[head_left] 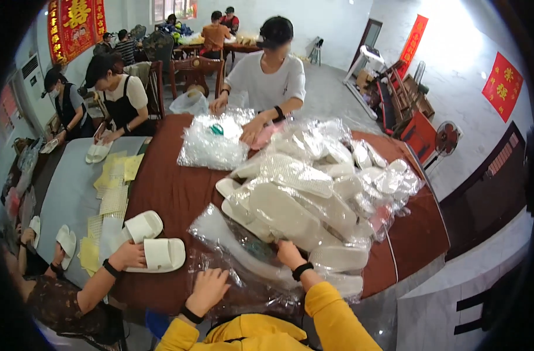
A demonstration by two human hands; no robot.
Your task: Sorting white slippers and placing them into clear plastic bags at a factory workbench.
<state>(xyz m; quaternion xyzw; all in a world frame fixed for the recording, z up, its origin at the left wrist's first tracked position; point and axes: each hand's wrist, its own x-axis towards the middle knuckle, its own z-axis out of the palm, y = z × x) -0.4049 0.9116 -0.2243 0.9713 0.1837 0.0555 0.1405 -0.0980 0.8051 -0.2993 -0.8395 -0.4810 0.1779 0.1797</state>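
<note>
My left hand [209, 291] is low over the near table edge, fingers stretched out and holding nothing, beside a loose clear plastic bag [215, 225]. My right hand [289, 255] has its fingers closed on clear plastic film at the near side of a large pile. That pile is made of pale slippers [283, 212] in clear bags. Left of my hands, a co-worker's hand [131, 255] touches a pair of white slide slippers [166, 255] lying on the brown cloth.
Across the brown-covered table [161, 184], a person in a white shirt [267, 79] handles a stack of clear plastic bags [211, 143]. Yellow sheets [113, 196] lie on the grey table [68, 184] at left, where other people hold slippers. A fan [447, 138] stands at far right.
</note>
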